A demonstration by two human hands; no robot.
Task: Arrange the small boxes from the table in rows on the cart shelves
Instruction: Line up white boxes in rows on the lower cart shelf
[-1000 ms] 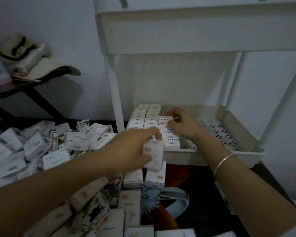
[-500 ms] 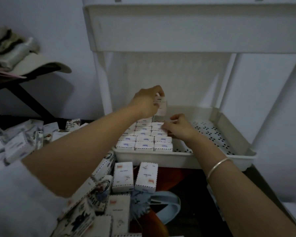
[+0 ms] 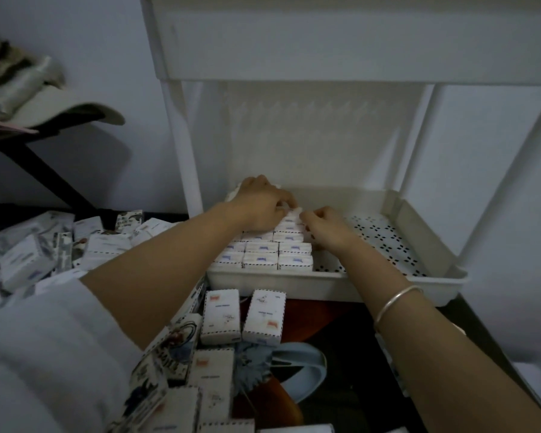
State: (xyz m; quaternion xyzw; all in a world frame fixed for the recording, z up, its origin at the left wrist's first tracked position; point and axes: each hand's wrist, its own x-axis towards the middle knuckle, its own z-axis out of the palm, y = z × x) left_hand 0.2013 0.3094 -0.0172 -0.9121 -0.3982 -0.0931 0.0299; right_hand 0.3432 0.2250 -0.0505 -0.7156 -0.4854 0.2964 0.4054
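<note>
Heaped loose at left, small white printed cardboard boxes, handy for grabbing. Left hand curled, pinching one box down at the far end of the tight rows. Right hand curled against the rows' side, likely steadying them; grip impossible to tell. Perforated white plastic cart shelf bare at right, room for further rows.

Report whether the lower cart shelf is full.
Partly full: rows of boxes cover the shelf's left side; its perforated right side lies bare.

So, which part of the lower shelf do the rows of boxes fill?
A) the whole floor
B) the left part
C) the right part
B: the boxes stand on the left of the shelf; its right part shows bare dotted floor.
</note>
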